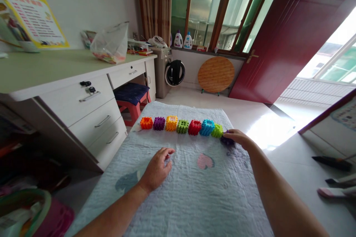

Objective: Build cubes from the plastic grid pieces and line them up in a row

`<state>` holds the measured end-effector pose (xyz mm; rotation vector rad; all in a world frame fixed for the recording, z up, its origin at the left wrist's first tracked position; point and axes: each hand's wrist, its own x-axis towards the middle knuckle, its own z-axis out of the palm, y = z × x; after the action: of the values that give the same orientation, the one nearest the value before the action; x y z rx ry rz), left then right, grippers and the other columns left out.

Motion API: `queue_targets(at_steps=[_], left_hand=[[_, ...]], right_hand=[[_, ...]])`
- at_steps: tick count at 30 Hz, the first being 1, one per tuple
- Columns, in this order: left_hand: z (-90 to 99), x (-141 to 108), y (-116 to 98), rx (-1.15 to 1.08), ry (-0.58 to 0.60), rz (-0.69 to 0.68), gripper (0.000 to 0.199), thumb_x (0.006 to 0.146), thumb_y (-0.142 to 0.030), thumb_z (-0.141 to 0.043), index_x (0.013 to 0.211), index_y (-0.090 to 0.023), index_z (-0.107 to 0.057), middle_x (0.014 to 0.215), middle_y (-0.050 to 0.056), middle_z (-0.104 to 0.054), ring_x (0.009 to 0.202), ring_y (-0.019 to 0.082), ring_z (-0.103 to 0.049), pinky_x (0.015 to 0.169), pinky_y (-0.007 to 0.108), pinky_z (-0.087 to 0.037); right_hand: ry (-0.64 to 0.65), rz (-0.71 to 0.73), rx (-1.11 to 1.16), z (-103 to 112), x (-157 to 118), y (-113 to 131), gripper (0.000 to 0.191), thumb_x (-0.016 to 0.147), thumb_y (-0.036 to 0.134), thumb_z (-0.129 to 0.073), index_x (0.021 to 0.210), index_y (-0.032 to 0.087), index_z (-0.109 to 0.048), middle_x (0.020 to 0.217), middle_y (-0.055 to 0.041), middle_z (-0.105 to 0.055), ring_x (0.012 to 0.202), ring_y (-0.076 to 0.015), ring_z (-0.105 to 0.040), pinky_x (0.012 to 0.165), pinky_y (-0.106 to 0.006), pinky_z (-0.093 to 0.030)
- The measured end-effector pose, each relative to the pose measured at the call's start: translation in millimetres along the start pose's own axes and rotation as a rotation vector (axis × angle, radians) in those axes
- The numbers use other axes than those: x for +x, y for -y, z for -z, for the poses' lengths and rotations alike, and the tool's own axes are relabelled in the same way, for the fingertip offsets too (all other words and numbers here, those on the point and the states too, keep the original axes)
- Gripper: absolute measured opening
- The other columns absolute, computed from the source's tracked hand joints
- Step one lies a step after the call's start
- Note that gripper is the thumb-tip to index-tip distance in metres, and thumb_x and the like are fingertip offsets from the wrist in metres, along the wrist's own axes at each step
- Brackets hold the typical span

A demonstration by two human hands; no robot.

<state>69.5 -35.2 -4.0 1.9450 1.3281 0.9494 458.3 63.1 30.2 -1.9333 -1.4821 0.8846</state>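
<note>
The right hand's fingers [233, 133] rest on the dark purple block [228, 139], which lies directly beneath them; their exact grip is unclear. The left hand's fingers [167, 154] are loosely curled above the cloth [194, 192], apart from the blocks.

Our left hand [157, 167] and right hand [238, 137], well apart.
Left: fingers loosely bent. Right: farther forward than the left, palm down.
</note>
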Motion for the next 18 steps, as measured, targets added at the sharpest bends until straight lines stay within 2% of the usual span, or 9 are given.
queue_targets(at_steps=[2, 6, 10, 14, 16, 18], left_hand=[[0.1, 0.0, -0.7, 0.004, 0.004, 0.002, 0.035, 0.074, -0.011, -0.047, 0.107, -0.017, -0.059, 0.106, 0.007, -0.060, 0.089, 0.018, -0.059, 0.087, 0.035, -0.051], [-0.2, -0.1, -1.3, 0.008, 0.006, 0.007, 0.036, 0.074, -0.011, -0.047, 0.107, -0.017, -0.059, 0.106, 0.008, -0.060, 0.089, 0.019, -0.059, 0.088, 0.036, -0.051], [-0.3, 0.0, -0.9, 0.001, -0.003, 0.002, 0.035, 0.074, -0.012, -0.047, 0.107, -0.017, -0.059, 0.106, 0.008, -0.060, 0.089, 0.019, -0.059, 0.087, 0.037, -0.051], [-0.7, 0.4, 1.0, -0.003, 0.002, 0.001, 0.035, 0.074, -0.011, -0.047, 0.107, -0.018, -0.059, 0.106, 0.008, -0.060, 0.090, 0.019, -0.059, 0.088, 0.037, -0.051], [-1.4, 0.1, 1.9, -0.005, 0.003, -0.001, 0.036, 0.074, -0.011, -0.047, 0.108, -0.018, -0.058, 0.106, 0.007, -0.059, 0.090, 0.019, -0.059, 0.088, 0.036, -0.051], [-2.4, -0.4, 2.0, -0.003, -0.002, -0.004, 0.036, 0.075, -0.012, -0.047, 0.108, -0.018, -0.058, 0.106, 0.007, -0.059, 0.090, 0.018, -0.058, 0.087, 0.036, -0.051]], right_hand=[[-0.012, 0.009, -0.080, -0.4, -5.9, -3.1, 0.035, 0.055, 0.050, -0.070, 0.065, 0.017, -0.068, 0.056, 0.0005, -0.059, 0.055, -0.0149, -0.051, 0.050, -0.025, -0.033], [-0.133, 0.074, -0.281, -8.4, -12.3, -7.7, 0.042, 0.056, 0.056, -0.069, 0.074, 0.018, -0.067, 0.071, -0.0037, -0.063, 0.069, -0.0196, -0.056, 0.058, -0.029, -0.040], [-0.271, 0.181, -0.315, -21.9, -21.0, -11.1, 0.047, 0.053, 0.052, -0.072, 0.084, 0.019, -0.062, 0.083, -0.0044, -0.058, 0.078, -0.0207, -0.056, 0.070, -0.032, -0.045], [-0.400, 0.268, -0.314, -34.4, -39.9, -8.4, 0.047, 0.056, 0.050, -0.071, 0.089, 0.020, -0.057, 0.090, -0.0041, -0.052, 0.085, -0.0214, -0.053, 0.078, -0.036, -0.046], [-0.411, 0.293, -0.305, -41.0, -53.0, 0.3, 0.043, 0.059, 0.047, -0.069, 0.089, 0.021, -0.055, 0.089, -0.0040, -0.053, 0.085, -0.0213, -0.053, 0.079, -0.037, -0.045], [-0.359, 0.335, -0.273, -49.1, -67.4, 15.2, 0.038, 0.064, 0.044, -0.067, 0.090, 0.021, -0.054, 0.087, -0.0039, -0.056, 0.083, -0.0209, -0.055, 0.078, -0.037, -0.045]])
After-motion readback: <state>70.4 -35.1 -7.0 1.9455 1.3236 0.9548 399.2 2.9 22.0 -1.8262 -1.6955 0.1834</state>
